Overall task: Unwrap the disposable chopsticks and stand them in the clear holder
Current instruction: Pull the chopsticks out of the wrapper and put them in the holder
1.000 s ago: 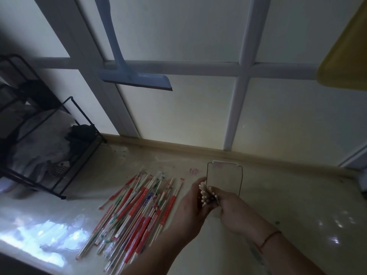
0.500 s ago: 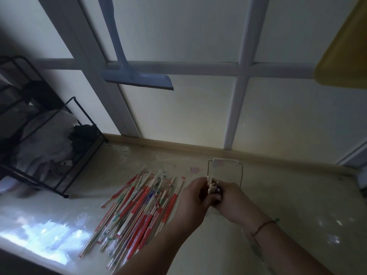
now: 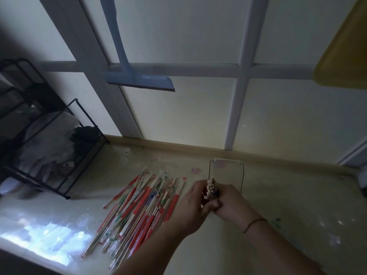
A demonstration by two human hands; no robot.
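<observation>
Chopsticks (image 3: 211,187), bare and bundled, stand near upright, clenched between left hand (image 3: 193,205) and right hand (image 3: 230,203). Holder (image 3: 226,175) stands just beyond the grip, touching distance; wrapped pairs (image 3: 139,207) lie left on the counter (image 3: 297,195).

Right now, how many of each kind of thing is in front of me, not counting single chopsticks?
Hands: 2, the left hand and right hand, both gripping one bundle
Chopstick bundles: 1
Wrapped chopstick piles: 1
Clear holders: 1
Black racks: 1
Blue squeegees: 1
Total: 7
</observation>
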